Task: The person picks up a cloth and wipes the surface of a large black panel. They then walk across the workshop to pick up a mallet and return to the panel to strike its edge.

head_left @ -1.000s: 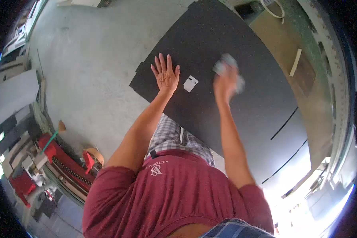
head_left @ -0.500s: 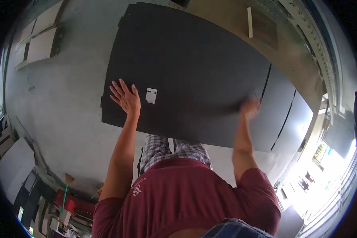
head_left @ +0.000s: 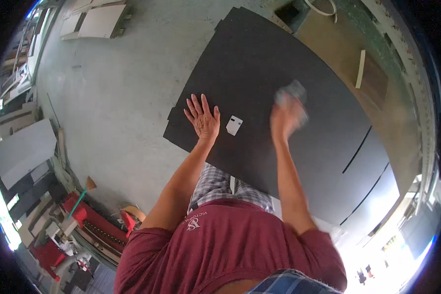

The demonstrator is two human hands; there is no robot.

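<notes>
A large dark grey panel (head_left: 259, 63) lies flat in front of me, with two narrow black slots near its right end. My left hand (head_left: 204, 120) rests on it near the left edge, palm down and fingers spread. Just right of that hand is a small white card or label (head_left: 234, 125) with dark marks. Over the middle of the panel, my right hand (head_left: 286, 117) is smeared by motion. Its fingers are closed on a pale grey cloth (head_left: 294, 91), whose edges are blurred.
Pale boards (head_left: 102, 21) lie on the concrete floor (head_left: 127, 88) at upper left. Beyond the panel is a brown surface (head_left: 328, 34) with a light strip (head_left: 361, 68) on it. A green-handled broom (head_left: 78, 205) and red items stand at lower left, near stacked boards.
My right hand has swept left and away from me, from near the slots to the panel's middle. The left hand stays flat near the left edge. The whole view has turned.
</notes>
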